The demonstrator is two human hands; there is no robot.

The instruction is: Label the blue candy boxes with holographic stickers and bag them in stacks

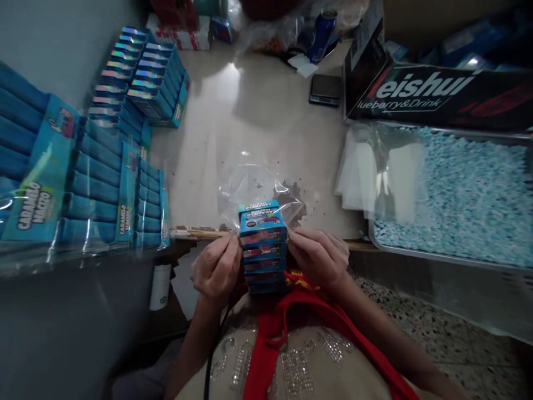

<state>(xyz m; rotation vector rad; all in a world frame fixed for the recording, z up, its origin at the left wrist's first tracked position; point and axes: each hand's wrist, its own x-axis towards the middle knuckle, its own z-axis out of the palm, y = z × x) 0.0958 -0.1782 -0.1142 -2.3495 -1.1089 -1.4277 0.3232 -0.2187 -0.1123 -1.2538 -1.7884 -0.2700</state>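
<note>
A stack of small blue candy boxes [264,236] stands at the table's front edge, close to my body. Around its far end spreads a clear plastic bag [237,186], its mouth flared over the tabletop. On the left of the stack, my left hand [219,266] is closed, thumb and fingers pinching the bag's edge. My right hand [320,256] does the same on the other side, fingers pressed together on the film. How far the bag reaches along the boxes is hard to make out.
Blue candy display boxes [39,172] in clear wrap line the left side, with more stacks [154,78] behind. To the right are a tray of light-blue pieces [470,194], clear plastic sheets [358,172] and a black carton [441,94]. A small scale [325,90] and blue can [323,34] sit farther back.
</note>
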